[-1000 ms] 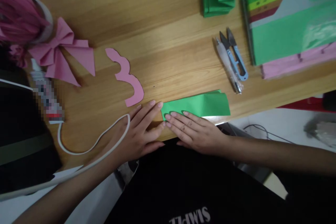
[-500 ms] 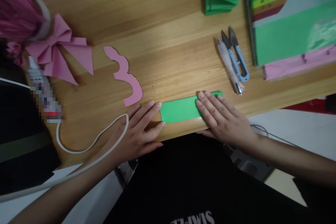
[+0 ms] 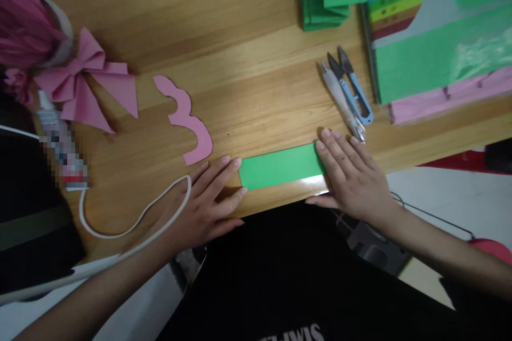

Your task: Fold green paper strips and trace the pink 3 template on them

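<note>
Head view: folded green paper strip [image 3: 280, 166], flat on the bench [image 3: 240, 37] at its near edge, between the two hands; left hand [image 3: 204, 200] spread flat, palm down, fingertips touching the strip's left end, nothing gripped; right hand [image 3: 352, 176] likewise flat and spread, fingers pressing on the strip's right end, nothing gripped; pink cut-out [image 3: 186, 117] just beyond the left hand; white cable [image 3: 136, 221] looped beside the left wrist; blue snips [image 3: 352, 90] and pen [image 3: 340, 98] just beyond the right hand.
</note>
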`<state>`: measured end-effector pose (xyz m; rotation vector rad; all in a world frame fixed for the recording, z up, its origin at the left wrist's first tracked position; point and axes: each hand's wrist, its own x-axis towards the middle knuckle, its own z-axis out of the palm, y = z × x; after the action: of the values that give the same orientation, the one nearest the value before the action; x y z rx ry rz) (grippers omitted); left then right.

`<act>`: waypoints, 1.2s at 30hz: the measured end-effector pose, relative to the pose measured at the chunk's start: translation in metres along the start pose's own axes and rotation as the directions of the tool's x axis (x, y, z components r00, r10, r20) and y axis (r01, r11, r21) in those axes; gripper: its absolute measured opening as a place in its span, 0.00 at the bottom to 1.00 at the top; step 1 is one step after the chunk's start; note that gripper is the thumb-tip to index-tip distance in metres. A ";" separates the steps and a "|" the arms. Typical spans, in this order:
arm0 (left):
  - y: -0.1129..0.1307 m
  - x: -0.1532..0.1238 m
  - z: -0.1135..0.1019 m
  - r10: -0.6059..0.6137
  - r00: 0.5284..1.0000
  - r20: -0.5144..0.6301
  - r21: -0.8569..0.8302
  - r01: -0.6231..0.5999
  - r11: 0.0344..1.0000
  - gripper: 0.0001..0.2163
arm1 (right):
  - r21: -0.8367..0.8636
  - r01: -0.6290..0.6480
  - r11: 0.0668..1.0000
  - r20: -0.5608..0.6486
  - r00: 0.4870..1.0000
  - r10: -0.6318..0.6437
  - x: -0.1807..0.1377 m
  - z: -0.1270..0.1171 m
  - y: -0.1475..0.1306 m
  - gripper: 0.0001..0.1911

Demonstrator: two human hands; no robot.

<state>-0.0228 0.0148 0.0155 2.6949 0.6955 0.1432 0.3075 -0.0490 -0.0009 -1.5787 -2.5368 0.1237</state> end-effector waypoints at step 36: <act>-0.002 -0.001 0.013 0.089 0.991 -0.098 0.036 -0.086 0.996 0.23 | 0.157 0.289 0.944 -0.047 0.957 -0.285 0.046 0.021 -0.078 0.47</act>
<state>-0.0221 0.0119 0.0026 2.7652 0.6125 0.2931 0.2148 -0.0417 -0.0058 -1.1319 -2.6287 0.2670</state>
